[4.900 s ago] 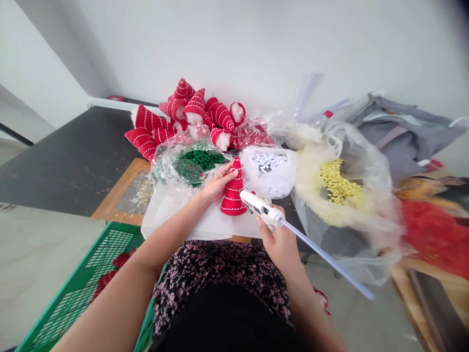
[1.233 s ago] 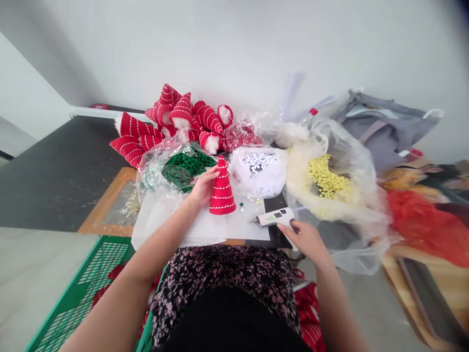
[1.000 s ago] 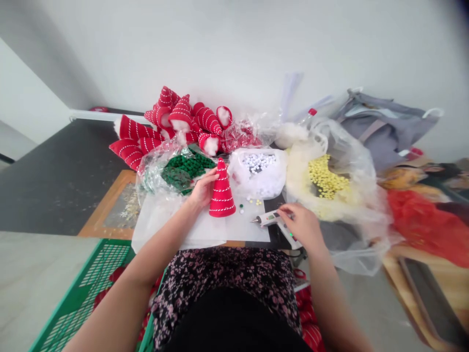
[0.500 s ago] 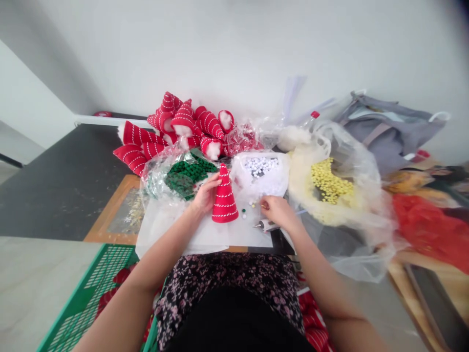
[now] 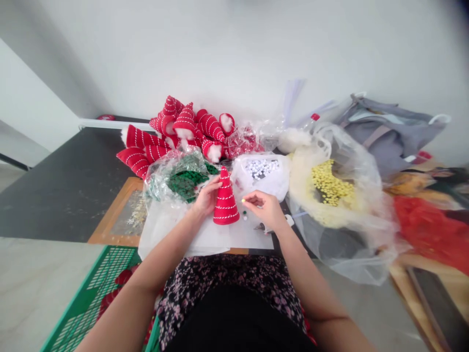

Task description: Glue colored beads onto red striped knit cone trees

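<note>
My left hand is closed on the side of a red cloth cone wound with white stitched cord, which stands upright over white paper. To its right, my right hand pinches a small yellow pom-pom between thumb and fingertips, a short way from the cone. Below those fingers a green pom-pom and a white pom-pom lie on the paper. A glue gun lies partly hidden under my right hand and wrist.
Behind are stuffed red cones in a heap. Plastic bags hold green pom-poms, white pom-poms and yellow pom-poms. A wooden frame lies left, above a green basket. A grey bag sits at the right.
My right hand has moved left from beside the glue gun toward the cone, and the yellow pom-pom now shows at its fingertips. My left hand still holds the cone in about the same place.
</note>
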A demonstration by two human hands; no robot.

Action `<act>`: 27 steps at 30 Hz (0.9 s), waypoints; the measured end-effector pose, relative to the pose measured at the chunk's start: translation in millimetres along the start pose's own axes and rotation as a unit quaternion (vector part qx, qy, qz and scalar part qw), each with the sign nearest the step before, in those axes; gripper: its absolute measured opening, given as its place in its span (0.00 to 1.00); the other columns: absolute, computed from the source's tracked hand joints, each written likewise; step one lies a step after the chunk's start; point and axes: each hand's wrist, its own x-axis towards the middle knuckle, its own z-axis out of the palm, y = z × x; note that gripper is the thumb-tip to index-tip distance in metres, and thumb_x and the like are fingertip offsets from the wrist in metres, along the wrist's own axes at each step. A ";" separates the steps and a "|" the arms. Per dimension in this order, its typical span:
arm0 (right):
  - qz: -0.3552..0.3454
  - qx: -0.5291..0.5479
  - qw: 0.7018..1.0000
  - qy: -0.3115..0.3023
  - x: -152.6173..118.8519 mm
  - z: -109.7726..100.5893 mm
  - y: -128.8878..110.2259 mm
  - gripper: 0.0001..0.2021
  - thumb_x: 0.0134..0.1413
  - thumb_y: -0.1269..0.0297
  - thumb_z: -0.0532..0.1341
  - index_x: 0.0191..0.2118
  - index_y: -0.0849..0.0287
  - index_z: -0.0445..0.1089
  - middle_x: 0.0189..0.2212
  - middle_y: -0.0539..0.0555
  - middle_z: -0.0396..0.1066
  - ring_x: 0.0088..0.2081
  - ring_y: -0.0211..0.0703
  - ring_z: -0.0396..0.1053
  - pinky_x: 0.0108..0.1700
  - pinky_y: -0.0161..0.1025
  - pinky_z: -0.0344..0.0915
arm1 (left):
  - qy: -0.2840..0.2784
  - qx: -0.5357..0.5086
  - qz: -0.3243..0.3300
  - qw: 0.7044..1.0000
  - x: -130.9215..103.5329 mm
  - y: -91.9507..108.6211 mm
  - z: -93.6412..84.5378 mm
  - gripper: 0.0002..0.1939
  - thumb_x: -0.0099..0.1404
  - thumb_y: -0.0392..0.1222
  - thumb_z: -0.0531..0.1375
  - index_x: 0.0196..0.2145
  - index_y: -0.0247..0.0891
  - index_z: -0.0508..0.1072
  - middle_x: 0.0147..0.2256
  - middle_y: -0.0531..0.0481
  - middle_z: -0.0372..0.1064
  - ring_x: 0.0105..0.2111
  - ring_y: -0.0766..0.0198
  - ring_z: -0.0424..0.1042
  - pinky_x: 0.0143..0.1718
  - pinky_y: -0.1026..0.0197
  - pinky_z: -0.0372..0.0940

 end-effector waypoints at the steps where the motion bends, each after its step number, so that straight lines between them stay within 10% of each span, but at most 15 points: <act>1: -0.001 0.002 1.000 0.003 1.1 3.8 -0.3 0.09 0.57 0.56 0.68 0.37 0.56 0.80 0.32 0.55 0.83 0.34 0.46 0.80 0.41 0.43 0.78 | 0.001 0.001 0.001 1.000 0.1 -0.1 -0.1 0.29 0.56 0.40 0.71 0.56 0.36 0.77 0.40 0.44 0.82 0.36 0.56 0.79 0.41 0.56 0.71; 27: -0.207 -0.106 0.972 0.034 38.7 21.0 -22.7 0.06 0.64 0.71 0.64 0.38 0.56 0.79 0.36 0.54 0.80 0.34 0.44 0.77 0.42 0.41 0.76 | -0.007 0.015 0.015 1.000 2.6 -6.0 1.1 0.26 0.54 0.39 0.74 0.52 0.36 0.81 0.43 0.44 0.83 0.44 0.51 0.81 0.48 0.53 0.71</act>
